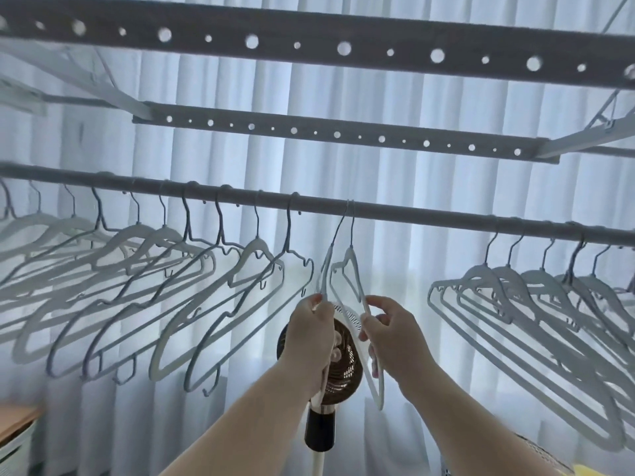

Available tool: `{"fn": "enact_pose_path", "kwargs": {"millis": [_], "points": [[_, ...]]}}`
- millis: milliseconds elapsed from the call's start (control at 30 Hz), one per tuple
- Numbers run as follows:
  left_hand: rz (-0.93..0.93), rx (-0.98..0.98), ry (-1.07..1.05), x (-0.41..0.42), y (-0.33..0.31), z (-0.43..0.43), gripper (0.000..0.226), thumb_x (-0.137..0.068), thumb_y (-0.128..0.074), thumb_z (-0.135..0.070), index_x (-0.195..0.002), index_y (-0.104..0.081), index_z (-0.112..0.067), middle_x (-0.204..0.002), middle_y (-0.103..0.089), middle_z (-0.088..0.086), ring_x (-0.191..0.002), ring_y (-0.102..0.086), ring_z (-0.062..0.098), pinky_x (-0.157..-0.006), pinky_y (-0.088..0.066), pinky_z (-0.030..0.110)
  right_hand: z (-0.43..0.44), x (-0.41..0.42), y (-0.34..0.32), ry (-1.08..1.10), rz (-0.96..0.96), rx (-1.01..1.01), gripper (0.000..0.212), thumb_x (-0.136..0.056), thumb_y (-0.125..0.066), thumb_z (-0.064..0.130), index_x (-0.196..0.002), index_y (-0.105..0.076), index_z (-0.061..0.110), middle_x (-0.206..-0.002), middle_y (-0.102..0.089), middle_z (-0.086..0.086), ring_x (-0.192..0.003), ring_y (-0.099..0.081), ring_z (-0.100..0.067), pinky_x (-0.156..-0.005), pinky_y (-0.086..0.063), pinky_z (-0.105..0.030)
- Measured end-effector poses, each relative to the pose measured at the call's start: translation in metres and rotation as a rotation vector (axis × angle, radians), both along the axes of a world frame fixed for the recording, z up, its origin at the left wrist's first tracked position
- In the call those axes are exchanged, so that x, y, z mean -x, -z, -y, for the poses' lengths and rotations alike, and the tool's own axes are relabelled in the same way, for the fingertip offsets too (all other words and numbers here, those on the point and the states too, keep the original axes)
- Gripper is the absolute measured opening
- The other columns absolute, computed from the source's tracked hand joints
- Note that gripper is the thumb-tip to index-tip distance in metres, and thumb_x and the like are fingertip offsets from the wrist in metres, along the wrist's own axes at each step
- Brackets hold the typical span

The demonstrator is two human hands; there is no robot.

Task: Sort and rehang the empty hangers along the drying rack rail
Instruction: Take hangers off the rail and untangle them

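Note:
A grey round rail [412, 214] runs across the view. Two white hangers hang from its middle, hooks close together. My left hand [311, 341] grips the left white hanger [324, 269] by its arm. My right hand [391, 334] pinches the right white hanger [354, 273] along its sloping arm. Several empty hangers [144, 269], white and bluish wire ones mixed, crowd the rail to the left. Another bunch of white hangers [522, 304] hangs to the right. Bare rail lies on either side of the two held hangers.
Two flat perforated rack bars [343, 135] run above the rail. A standing fan [343, 365] on a white pole sits just behind my hands. Sheer white curtains [395, 441] fill the background. A wooden surface and white bin [17, 438] sit at lower left.

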State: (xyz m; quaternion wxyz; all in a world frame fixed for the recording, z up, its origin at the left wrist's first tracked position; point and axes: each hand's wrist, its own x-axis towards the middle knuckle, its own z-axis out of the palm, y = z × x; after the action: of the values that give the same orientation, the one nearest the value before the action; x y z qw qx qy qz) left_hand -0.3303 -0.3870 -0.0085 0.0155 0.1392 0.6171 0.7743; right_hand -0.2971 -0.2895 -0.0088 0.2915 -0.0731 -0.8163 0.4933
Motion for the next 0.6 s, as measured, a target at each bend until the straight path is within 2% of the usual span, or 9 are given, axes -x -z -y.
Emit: {"fn": "enact_pose_path", "kwargs": {"millis": [133, 233, 467, 600], "points": [[-0.005, -0.020, 0.041, 0.002, 0.000, 0.013, 0.034, -0.093, -0.036, -0.008, -0.124, -0.046, 0.000, -0.053, -0.033, 0.000, -0.027, -0.031, 0.003, -0.028, -0.025, 0.012, 0.009, 0.003, 0.001, 0.022, -0.020, 0.020, 0.036, -0.091, -0.046, 0.008, -0.126, -0.050, 0.012, -0.063, -0.053, 0.003, -0.050, -0.044, -0.010, -0.055, -0.040, -0.028], [-0.011, -0.044, 0.042, 0.005, 0.000, 0.018, 0.024, -0.094, -0.037, -0.008, -0.113, -0.049, -0.015, -0.055, -0.034, 0.000, -0.030, -0.032, 0.003, -0.028, -0.025, 0.012, 0.008, 0.000, 0.000, 0.052, -0.028, 0.038, 0.037, -0.091, -0.045, 0.006, -0.127, -0.050, 0.012, -0.061, -0.051, 0.002, -0.044, -0.042, -0.010, -0.049, -0.042, -0.027], [0.036, -0.100, 0.080, 0.004, 0.000, 0.019, 0.034, -0.093, -0.034, -0.004, -0.125, -0.046, -0.008, -0.056, -0.032, 0.001, -0.023, -0.030, 0.003, -0.026, -0.022, 0.011, 0.000, -0.011, -0.001, 0.091, -0.011, 0.053, 0.037, -0.092, -0.044, 0.006, -0.128, -0.049, 0.012, -0.063, -0.050, -0.003, -0.035, -0.040, -0.013, -0.035, -0.041, -0.024], [0.054, -0.126, 0.102, 0.001, -0.001, 0.018, 0.026, -0.093, -0.034, -0.004, -0.115, -0.046, -0.014, -0.062, -0.034, 0.002, -0.029, -0.031, 0.003, -0.026, -0.022, 0.011, -0.004, -0.016, 0.001, 0.114, -0.002, 0.035, 0.038, -0.092, -0.044, 0.007, -0.129, -0.049, 0.013, -0.066, -0.050, -0.003, -0.034, -0.041, -0.012, -0.035, -0.042, -0.023]]}}
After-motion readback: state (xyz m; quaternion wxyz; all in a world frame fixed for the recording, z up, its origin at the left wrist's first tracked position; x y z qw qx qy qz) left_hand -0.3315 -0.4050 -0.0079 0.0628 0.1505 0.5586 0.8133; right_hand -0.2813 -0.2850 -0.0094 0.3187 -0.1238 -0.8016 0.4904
